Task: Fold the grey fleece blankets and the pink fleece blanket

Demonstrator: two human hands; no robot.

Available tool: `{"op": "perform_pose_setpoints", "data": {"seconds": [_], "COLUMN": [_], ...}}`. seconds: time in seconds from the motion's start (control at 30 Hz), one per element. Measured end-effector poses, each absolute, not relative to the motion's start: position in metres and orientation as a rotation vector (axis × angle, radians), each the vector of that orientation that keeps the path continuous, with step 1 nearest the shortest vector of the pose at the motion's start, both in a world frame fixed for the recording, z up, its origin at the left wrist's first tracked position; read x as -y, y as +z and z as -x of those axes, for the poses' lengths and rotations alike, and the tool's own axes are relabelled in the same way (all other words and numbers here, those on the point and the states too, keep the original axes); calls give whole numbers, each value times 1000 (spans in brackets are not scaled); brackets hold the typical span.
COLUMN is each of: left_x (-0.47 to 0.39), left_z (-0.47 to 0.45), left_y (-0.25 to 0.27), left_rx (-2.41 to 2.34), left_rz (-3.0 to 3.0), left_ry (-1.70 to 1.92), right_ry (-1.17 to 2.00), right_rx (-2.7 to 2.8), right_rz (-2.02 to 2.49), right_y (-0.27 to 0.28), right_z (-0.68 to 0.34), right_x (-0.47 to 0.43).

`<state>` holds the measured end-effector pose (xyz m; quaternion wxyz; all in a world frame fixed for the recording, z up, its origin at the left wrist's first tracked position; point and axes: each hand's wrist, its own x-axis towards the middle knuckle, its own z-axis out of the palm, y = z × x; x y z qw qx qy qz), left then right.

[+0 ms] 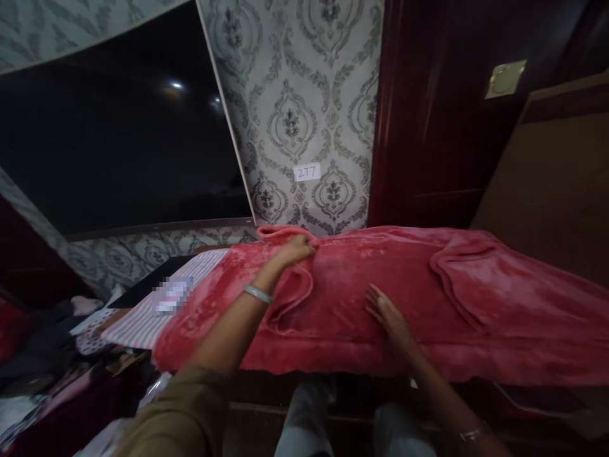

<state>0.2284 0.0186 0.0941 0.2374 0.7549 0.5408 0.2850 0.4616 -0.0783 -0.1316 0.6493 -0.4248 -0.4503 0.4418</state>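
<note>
A plush red blanket (352, 311) lies spread along a long surface, with folded-over parts at its left and right. My left hand (301, 249) grips a folded edge of the blanket near the wall, fingers closed round the cloth. A light bangle sits on that wrist. Further right, my right hand (383, 304) rests on or just over the middle of the blanket, its fingers stretched out; whether it presses down I cannot tell. Left of the blanket, a striped cloth (143, 320) sticks out from under it, a blurred-out patch lying on top.
A large dark television (118, 127) hangs on the patterned wall at the left. A paper label (307, 171) reading 277 is on the wallpaper. A dark red door frame (409, 114) and a brown panel (547, 184) stand at the right. Heaped clothes (42, 368) lie lower left.
</note>
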Motion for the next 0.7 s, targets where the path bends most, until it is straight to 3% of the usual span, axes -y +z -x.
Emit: {"op": "perform_pose_setpoints", "data": {"seconds": [0.13, 0.3, 0.5, 0.7], "left_x": [10, 39, 64, 98], "left_z": [-307, -323, -311, -306], "left_y": [37, -15, -36, -79], "left_rx": [-1421, -1396, -1384, -1357], "left_rz": [-2219, -2299, -2365, -2424], "left_ry": [430, 221, 436, 875], "right_ry": [1346, 1441, 1452, 1493], "right_rx": [581, 471, 576, 796], "right_rz": [818, 786, 902, 970], "right_y": [-119, -115, -105, -97], "right_z": [-475, -478, -476, -469], "right_x": [77, 75, 58, 36]}}
